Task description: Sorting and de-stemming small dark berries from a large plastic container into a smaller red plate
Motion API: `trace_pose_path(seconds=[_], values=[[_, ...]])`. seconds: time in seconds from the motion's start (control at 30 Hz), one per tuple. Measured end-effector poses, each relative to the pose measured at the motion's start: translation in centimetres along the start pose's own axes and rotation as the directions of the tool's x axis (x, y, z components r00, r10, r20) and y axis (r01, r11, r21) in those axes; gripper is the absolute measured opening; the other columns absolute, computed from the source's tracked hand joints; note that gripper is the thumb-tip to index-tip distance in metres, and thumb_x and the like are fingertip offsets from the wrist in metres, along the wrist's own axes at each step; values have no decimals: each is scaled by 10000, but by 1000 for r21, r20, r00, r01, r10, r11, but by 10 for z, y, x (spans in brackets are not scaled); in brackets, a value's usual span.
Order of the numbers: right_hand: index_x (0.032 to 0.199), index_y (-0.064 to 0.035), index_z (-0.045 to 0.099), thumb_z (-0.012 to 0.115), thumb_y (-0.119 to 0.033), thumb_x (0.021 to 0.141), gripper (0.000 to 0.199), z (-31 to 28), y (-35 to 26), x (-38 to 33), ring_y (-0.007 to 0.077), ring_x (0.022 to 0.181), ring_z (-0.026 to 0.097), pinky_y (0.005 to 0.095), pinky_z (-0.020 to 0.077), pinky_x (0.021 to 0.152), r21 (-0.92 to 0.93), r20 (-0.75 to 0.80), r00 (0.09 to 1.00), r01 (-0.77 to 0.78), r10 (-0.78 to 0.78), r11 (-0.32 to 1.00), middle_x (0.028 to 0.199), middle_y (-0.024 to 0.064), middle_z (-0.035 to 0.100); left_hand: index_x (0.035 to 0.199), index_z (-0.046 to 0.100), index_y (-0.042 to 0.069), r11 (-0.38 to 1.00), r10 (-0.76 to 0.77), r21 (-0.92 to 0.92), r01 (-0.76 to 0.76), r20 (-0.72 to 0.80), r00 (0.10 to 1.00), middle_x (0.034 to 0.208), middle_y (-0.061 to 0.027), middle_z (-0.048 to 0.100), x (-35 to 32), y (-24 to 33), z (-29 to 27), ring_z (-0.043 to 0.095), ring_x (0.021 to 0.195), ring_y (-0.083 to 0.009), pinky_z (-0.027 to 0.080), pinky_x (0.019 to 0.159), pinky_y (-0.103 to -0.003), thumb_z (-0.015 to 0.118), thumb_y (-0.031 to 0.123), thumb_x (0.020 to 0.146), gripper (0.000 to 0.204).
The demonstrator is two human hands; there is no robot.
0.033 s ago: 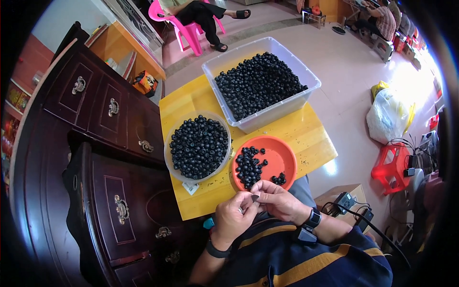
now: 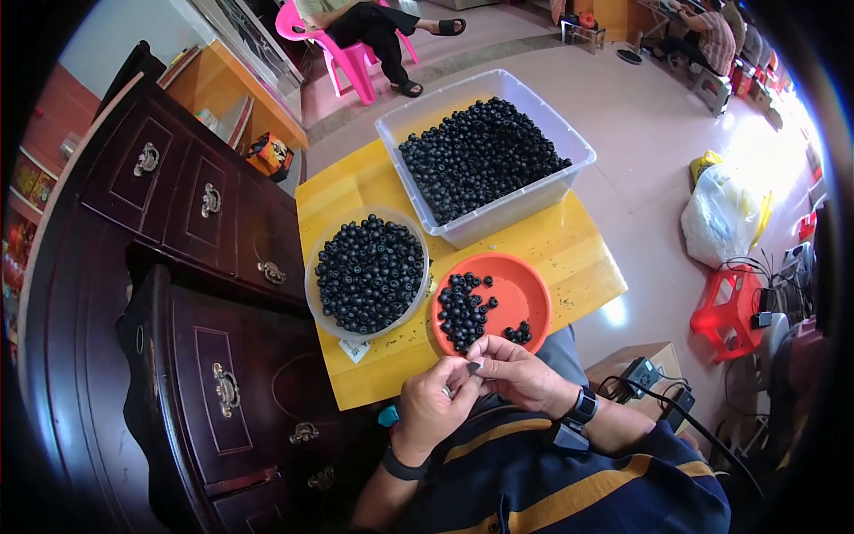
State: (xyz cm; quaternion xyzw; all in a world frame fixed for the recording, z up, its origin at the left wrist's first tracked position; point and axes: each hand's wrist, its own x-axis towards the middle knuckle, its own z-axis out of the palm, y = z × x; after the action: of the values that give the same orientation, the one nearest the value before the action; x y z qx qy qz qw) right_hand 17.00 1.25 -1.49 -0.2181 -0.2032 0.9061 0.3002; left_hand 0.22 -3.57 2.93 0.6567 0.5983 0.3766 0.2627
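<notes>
Support: yellow wooden worktop [image 2: 583,267]
Left: dark-brown wooden cabinet [image 2: 205,347]; translucent round plastic tub [image 2: 310,294] of black beads [image 2: 372,271]
Far: translucent rectangular plastic bin [image 2: 498,218], likewise filled
Near: round orange plastic bowl [image 2: 518,294], partly filled
Hands: left hand [image 2: 434,406], right hand [image 2: 527,379] angled inward, fingertips meeting
Grip: both pinched on small dark piece [image 2: 473,368], bowl's near side

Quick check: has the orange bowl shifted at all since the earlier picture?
No. The orange bowl sits at the same place on the yellow tabletop, with no visible shift either way.
</notes>
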Motion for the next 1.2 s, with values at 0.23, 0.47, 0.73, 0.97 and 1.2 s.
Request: trace_pose_path(seconds=[0.23,0.47,0.73,0.97,1.2], values=[[1016,-105,627,694,-256,971,171,-10,-6,-10,38,785,579,197,504,697,-180,21,999,30,-27,983,916,-47,632,951,659,20,889,-144,-408,206,178,973,730,59,619,-3,-4,3,516,636,-4,416,596,-184,730,81,914,101],[1000,-117,630,672,-313,982,201,-13,-7,-22,62,705,555,203,467,637,-107,39,999,29,-25,994,835,-42,604,960,637,37,728,-151,-615,304,289,945,689,85,514,-6,-4,11,429,546,1,325,487,-171,710,158,956,142],[1077,-102,644,615,-276,1013,188,-18,-4,-29,82,732,623,220,543,674,166,60,997,-47,37,985,879,-11,640,937,636,23,830,-42,-536,154,216,975,701,80,532,0,2,13,426,573,-9,350,522,-198,730,163,935,169],[1107,-86,629,597,-254,1022,192,-24,-2,-26,92,782,659,233,577,717,249,87,996,-22,0,968,1041,24,675,911,637,17,983,37,-183,-15,121,992,669,-1,558,7,3,5,508,593,-71,417,558,-248,785,266,884,291],[1042,-126,631,620,-257,1015,135,-16,-7,-19,38,732,609,188,527,638,135,9,999,-33,32,990,917,-37,631,911,637,35,996,82,-51,-78,84,993,659,-62,625,10,5,9,595,556,-173,462,534,-301,769,437,876,425]])
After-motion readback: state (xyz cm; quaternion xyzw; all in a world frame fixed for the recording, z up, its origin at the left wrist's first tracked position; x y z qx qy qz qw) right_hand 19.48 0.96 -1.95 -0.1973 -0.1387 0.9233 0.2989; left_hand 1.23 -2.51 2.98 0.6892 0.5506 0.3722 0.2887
